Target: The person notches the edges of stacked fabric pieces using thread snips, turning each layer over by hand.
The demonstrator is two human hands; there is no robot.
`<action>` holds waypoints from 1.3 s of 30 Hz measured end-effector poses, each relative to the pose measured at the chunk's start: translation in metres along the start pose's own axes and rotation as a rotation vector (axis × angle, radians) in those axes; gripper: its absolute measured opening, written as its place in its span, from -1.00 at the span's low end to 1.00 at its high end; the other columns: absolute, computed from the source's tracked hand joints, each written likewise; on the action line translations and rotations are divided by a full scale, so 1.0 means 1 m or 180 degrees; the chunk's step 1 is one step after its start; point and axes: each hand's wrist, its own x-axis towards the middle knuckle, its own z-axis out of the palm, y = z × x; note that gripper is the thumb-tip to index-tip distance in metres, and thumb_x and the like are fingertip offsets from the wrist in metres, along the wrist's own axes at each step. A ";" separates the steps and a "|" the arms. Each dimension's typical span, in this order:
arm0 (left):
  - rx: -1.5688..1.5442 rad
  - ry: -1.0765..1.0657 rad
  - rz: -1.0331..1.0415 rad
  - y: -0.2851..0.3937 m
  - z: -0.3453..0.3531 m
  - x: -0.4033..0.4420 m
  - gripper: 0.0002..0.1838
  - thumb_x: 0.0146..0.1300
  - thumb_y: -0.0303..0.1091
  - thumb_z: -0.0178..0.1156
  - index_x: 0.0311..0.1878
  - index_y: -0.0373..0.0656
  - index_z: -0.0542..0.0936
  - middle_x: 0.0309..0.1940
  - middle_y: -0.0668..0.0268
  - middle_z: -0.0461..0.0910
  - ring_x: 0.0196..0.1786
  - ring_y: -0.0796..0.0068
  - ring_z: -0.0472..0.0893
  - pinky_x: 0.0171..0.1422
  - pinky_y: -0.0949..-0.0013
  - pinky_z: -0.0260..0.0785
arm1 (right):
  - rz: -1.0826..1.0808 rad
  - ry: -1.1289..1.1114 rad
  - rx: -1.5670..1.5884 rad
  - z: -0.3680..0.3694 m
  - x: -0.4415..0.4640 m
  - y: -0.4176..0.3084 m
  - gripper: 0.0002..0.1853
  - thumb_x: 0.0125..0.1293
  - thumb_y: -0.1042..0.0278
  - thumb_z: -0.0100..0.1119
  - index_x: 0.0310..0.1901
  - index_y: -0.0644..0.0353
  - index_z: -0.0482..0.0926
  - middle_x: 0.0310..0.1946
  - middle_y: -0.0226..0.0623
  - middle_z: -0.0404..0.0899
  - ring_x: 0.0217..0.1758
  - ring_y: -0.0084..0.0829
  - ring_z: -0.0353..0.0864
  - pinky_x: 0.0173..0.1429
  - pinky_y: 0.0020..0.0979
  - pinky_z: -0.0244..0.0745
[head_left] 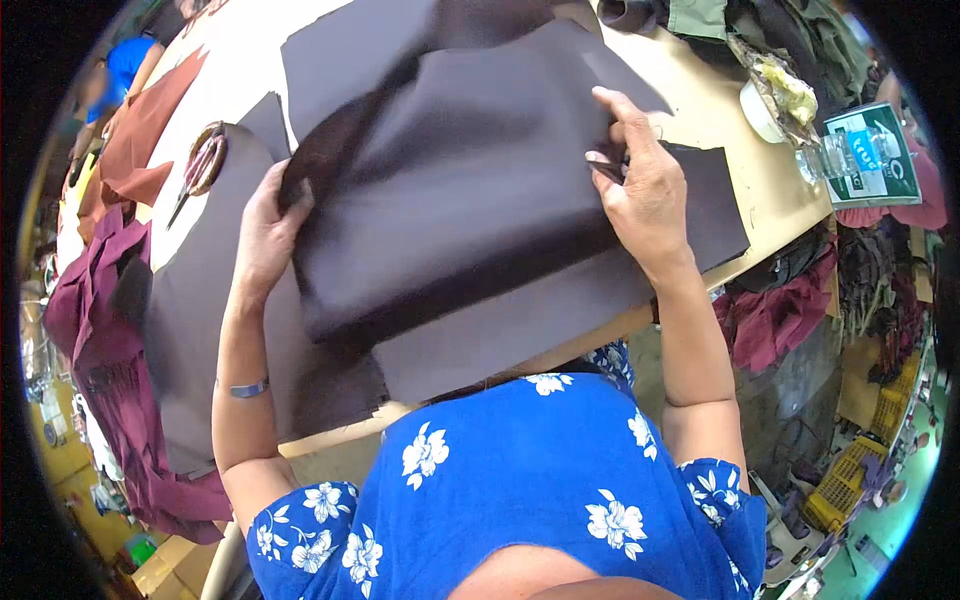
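Dark grey-brown fabric (480, 190) lies in overlapping pieces on the table in front of me. My left hand (270, 232) is closed on the left edge of the upper piece, thumb on top, and the cloth rises in a fold there. Over the right part of the same piece is my right hand (645, 190), its index finger stretched forward. A small dark pointed object (607, 171) shows between its thumb and fingers; its kind cannot be made out. Scissors (203, 165) with wrapped handles lie to the left of the fabric, beyond my left hand.
At the table's (775, 215) right side are a white bowl (762, 112), a clear plastic bottle (848, 155) and a green-and-white packet (890, 165). Maroon cloth (95, 300) hangs over the left edge. Rust-coloured cloth (145, 140) lies far left, near a person in blue (125, 75).
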 end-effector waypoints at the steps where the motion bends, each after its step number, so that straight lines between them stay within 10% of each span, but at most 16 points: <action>1: -0.0178 0.0091 -0.0021 -0.009 -0.005 0.001 -0.57 0.16 -0.60 0.04 0.15 -0.31 0.35 -0.07 0.24 0.51 0.04 0.47 0.46 0.19 0.43 0.23 | 0.0149 -0.0161 0.0034 0.000 -0.001 0.000 -0.30 -0.08 0.59 0.19 0.18 -0.05 0.26 -0.26 -0.21 0.56 -0.26 -0.17 0.60 -0.19 -0.24 0.49; 9: -0.0215 0.0116 -0.0274 -0.009 -0.002 -0.021 -0.28 0.01 -0.51 0.19 0.27 -0.40 0.15 0.17 0.09 0.30 0.25 0.32 0.28 0.38 0.35 0.00 | 0.0482 -0.0485 0.0060 0.004 -0.001 0.005 -0.29 -0.09 0.57 0.17 0.19 -0.05 0.24 -0.40 -0.21 0.55 -0.33 -0.16 0.60 -0.24 -0.22 0.47; 16: -0.1020 -0.1342 -0.0535 0.014 -0.042 -0.088 -0.14 -0.12 -0.52 0.26 0.31 -0.37 0.11 0.27 0.10 0.20 0.35 0.28 0.15 0.43 0.29 -0.12 | 0.0404 -0.1367 0.0157 -0.019 -0.015 -0.007 -0.39 -0.07 0.59 0.13 0.11 -0.04 0.33 -0.41 -0.17 0.55 -0.28 -0.07 0.57 -0.21 -0.14 0.44; 23: -0.0763 -0.1134 -0.0382 0.011 -0.035 -0.068 -0.16 -0.07 -0.35 0.28 0.31 -0.32 0.14 0.28 0.14 0.20 0.36 0.30 0.14 0.43 0.31 -0.11 | 0.0755 -0.0963 0.1205 -0.031 -0.035 -0.017 -0.49 -0.05 0.61 0.09 0.04 0.12 0.43 -0.47 -0.19 0.54 -0.42 -0.35 0.59 -0.24 -0.47 0.43; 31: 0.2193 -0.0912 0.1423 0.063 0.022 0.021 -0.45 0.16 0.01 0.09 0.23 0.10 0.36 0.29 0.08 0.19 0.28 0.01 0.26 0.33 0.15 0.11 | 0.0027 -0.0766 0.0692 -0.014 -0.023 -0.006 -0.61 -0.09 0.61 0.08 -0.13 0.17 0.53 -0.23 -0.20 0.58 -0.17 -0.23 0.57 -0.03 -0.36 0.43; 39: 0.3120 0.0320 0.1056 0.039 0.070 0.090 -0.63 0.26 -0.05 0.01 0.12 0.17 0.42 0.20 0.05 0.24 0.14 -0.04 0.38 0.18 0.10 0.34 | 0.0215 -0.0983 0.0718 -0.021 -0.017 -0.005 -0.57 -0.11 0.68 0.05 -0.10 0.21 0.52 -0.21 -0.17 0.58 -0.14 -0.24 0.57 0.01 -0.37 0.43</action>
